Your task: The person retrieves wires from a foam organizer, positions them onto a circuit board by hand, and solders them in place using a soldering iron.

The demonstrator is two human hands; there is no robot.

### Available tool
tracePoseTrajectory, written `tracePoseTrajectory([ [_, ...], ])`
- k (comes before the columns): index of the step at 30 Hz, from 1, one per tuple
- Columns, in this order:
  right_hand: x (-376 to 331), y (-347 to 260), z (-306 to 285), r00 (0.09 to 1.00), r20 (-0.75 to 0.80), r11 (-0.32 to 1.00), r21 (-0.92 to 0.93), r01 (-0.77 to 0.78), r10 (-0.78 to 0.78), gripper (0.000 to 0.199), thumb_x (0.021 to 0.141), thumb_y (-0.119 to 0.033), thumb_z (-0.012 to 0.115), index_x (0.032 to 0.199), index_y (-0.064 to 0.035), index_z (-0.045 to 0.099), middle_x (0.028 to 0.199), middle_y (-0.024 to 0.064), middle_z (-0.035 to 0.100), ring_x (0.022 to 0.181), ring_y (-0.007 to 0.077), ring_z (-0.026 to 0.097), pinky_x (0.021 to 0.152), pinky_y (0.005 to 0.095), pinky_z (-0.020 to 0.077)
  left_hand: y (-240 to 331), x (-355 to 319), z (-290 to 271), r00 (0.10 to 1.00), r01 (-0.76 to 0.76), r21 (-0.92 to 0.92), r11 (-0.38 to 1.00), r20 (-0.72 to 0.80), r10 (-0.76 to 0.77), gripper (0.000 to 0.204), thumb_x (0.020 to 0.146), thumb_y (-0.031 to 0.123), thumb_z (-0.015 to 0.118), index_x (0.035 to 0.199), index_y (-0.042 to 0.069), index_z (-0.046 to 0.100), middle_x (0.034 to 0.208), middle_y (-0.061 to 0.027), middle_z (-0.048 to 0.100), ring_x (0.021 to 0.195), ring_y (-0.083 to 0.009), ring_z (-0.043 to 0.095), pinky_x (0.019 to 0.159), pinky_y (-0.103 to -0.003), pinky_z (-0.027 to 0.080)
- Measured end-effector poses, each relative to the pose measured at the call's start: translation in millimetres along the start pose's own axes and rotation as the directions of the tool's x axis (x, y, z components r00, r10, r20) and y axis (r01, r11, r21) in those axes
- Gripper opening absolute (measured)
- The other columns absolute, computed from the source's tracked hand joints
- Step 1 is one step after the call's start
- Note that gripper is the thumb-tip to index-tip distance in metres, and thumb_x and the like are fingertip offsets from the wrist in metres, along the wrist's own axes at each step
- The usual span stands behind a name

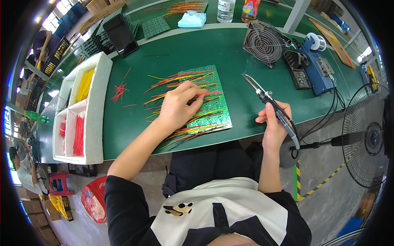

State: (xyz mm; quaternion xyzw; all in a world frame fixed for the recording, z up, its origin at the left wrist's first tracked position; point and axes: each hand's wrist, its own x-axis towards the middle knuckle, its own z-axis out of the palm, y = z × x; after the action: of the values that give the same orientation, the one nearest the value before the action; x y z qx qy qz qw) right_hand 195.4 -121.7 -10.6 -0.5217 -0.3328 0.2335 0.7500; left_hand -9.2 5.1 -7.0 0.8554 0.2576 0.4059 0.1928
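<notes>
A green circuit board panel (225,116) lies on the bench in front of me, with rows of red, yellow and black wires (158,98) sticking out past its left side. Over the middle of the panel, my left hand (179,105) pinches a red wire (211,93) between thumb and fingers; the fingertips are partly hidden. To the right of the panel, my right hand (276,125) is wrapped round a soldering iron (280,114) with a thin metal tube along its front. Its tip points up and left, apart from the board.
At left stands a white foam box (95,123) with yellow and red wires; loose red wire pieces (120,91) lie beside it. A phone (120,35) leans on stacked boards. Behind the iron are a square fan (264,43) and a blue soldering station (318,67). A pedestal fan (371,137) stands right.
</notes>
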Motion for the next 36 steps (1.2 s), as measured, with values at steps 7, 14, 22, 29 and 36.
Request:
tracePoseTrajectory([
  [7,0,0,1,1.000,0.008,1.000,-0.009,0.014,-0.014,0.018,0.084,-0.008,0.062,0.093,0.0019,0.050,0.066,0.0102,0.059,0.050,0.0132,0.057,0.048,0.0223,0.0478,1,0,-2,0.999,0.027,0.031,0.999,0.018,-0.027,0.012,0.075,-0.003,0.062,0.085,0.001,0.066,0.079,-0.0060,0.058,0.061,-0.0132,0.056,0.051,-0.024,0.045],
  [14,-1,2,-1,0.999,0.026,1.000,0.000,0.032,-0.032,0.018,0.083,-0.008,0.062,0.092,0.0023,0.050,0.065,0.0101,0.059,0.049,0.0125,0.056,0.046,0.0217,0.0474,0,0,-2,0.998,0.034,0.042,0.999,0.050,-0.036,0.012,0.075,-0.002,0.063,0.086,0.001,0.066,0.078,-0.0059,0.057,0.060,-0.0137,0.056,0.052,-0.024,0.046],
  [22,-4,0,-10,0.970,0.242,0.998,0.050,-0.041,0.028,0.015,0.081,-0.004,0.062,0.086,0.0019,0.049,0.065,0.0099,0.059,0.049,0.0111,0.057,0.043,0.0204,0.0467,0,-1,-1,0.998,0.033,0.061,0.998,0.049,-0.036,0.010,0.075,-0.002,0.063,0.084,0.000,0.066,0.078,-0.0060,0.058,0.061,-0.0146,0.058,0.055,-0.025,0.048],
  [29,-5,-2,-7,0.961,0.272,0.998,-0.015,-0.055,0.057,0.016,0.081,-0.004,0.063,0.085,0.0023,0.050,0.068,0.0104,0.061,0.051,0.0094,0.058,0.044,0.0196,0.0471,0,-2,-1,0.998,0.025,0.086,0.996,0.047,-0.029,0.009,0.074,-0.001,0.064,0.083,0.000,0.066,0.078,-0.0060,0.058,0.061,-0.0155,0.059,0.055,-0.025,0.049],
  [36,-4,-1,-7,0.958,0.282,0.999,-0.023,-0.042,0.047,0.015,0.081,-0.004,0.063,0.085,0.0021,0.050,0.068,0.0101,0.061,0.050,0.0087,0.057,0.044,0.0192,0.0468,0,-1,-1,0.999,0.001,0.089,0.996,0.046,-0.005,0.009,0.074,-0.001,0.064,0.082,0.000,0.066,0.077,-0.0059,0.057,0.061,-0.0154,0.059,0.054,-0.025,0.049],
])
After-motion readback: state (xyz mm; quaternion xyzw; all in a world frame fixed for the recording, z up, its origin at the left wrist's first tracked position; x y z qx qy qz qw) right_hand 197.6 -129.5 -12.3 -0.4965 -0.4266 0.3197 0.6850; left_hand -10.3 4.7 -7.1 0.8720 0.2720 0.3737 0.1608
